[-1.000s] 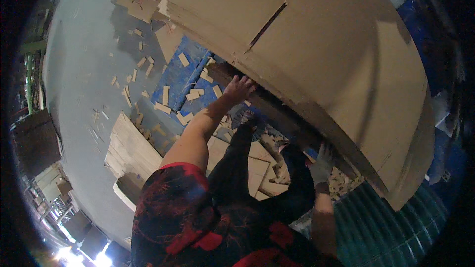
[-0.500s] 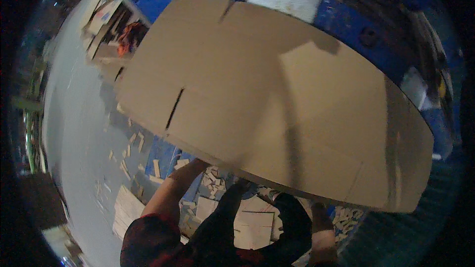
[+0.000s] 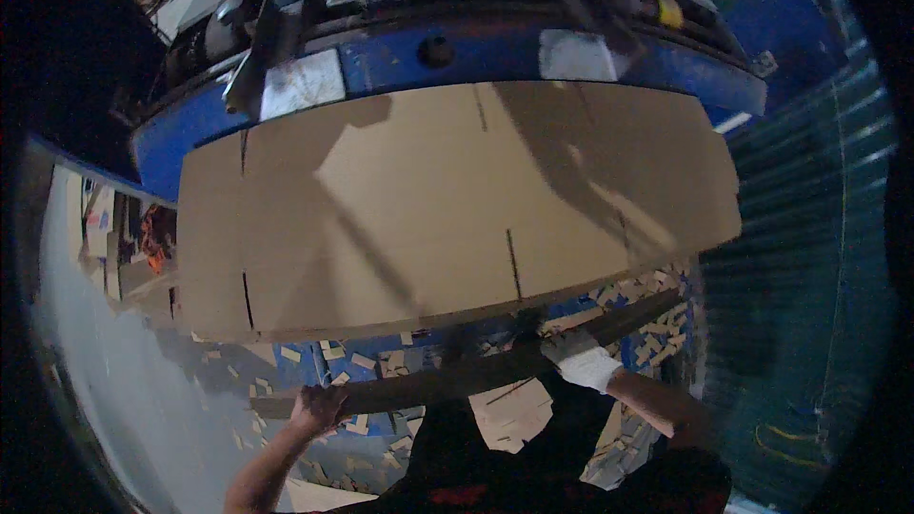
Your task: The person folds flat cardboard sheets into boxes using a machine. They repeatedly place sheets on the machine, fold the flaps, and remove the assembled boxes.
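Note:
A large brown cardboard sheet (image 3: pixel 438 200) with dark slots cut in from its edges lies in front of me against a blue machine (image 3: pixel 390 71). Closer to my body is a long, narrow brown piece (image 3: pixel 428 379), apparently cardboard seen nearly edge-on. My bare left hand (image 3: pixel 319 408) closes around its left part. On its right part, my right hand (image 3: pixel 578 360), in a white glove, grips the top edge, with the fingertips partly hidden. A gap separates this piece from the large sheet.
Small cardboard offcuts (image 3: pixel 659 333) are scattered below and around my legs. Farther left, a pile of cardboard scraps (image 3: pixel 119 238) holds something orange. Metal plates (image 3: pixel 303 83) sit on the machine's front. A dark green corrugated wall (image 3: pixel 800 276) rises at the right.
My view has swung toward the machine. The large sheet over my arms earlier no longer covers them; both hands now show, gripping the narrow-looking brown piece near my body.

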The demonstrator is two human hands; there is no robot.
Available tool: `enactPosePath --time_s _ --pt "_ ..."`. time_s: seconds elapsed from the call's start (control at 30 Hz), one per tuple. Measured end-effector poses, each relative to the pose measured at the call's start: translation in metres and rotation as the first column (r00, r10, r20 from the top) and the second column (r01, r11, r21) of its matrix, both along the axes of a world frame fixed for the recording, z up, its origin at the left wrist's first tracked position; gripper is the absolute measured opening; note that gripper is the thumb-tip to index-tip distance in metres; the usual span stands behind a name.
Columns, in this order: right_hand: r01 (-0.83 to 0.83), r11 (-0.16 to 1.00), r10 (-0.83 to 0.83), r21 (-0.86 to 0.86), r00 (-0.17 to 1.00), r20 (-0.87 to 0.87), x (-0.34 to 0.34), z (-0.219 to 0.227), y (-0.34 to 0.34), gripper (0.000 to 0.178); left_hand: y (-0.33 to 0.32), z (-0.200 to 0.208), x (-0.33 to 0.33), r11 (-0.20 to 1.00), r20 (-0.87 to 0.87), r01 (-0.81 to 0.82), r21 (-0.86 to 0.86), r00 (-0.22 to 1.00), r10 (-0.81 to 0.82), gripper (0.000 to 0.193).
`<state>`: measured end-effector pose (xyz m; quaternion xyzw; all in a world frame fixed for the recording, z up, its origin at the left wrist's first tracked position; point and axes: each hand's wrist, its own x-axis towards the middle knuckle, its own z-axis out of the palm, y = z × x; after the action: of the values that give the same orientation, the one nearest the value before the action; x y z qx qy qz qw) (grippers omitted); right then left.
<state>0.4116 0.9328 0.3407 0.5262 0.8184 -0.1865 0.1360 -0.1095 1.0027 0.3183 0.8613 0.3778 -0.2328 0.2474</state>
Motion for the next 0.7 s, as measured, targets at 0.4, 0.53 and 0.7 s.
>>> enactPosePath --time_s 0.4,0.53,0.7 --pt "0.059 0.994 -0.060 -0.093 0.998 -0.013 0.009 0.273 0.045 0.053 0.090 0.245 0.028 0.997 0.083 -0.024 -0.073 0.996 0.030 0.058" --pt "0.227 0.932 -0.268 -0.284 0.957 -0.115 0.020 0.327 0.082 0.068 0.140 0.316 0.046 0.978 0.117 -0.021 -0.207 0.992 0.046 0.058" --pt "0.328 0.861 -0.476 -0.389 0.788 -0.390 0.038 0.369 0.147 0.075 0.218 0.367 0.043 0.959 0.262 -0.141 -0.244 0.943 0.205 0.056"
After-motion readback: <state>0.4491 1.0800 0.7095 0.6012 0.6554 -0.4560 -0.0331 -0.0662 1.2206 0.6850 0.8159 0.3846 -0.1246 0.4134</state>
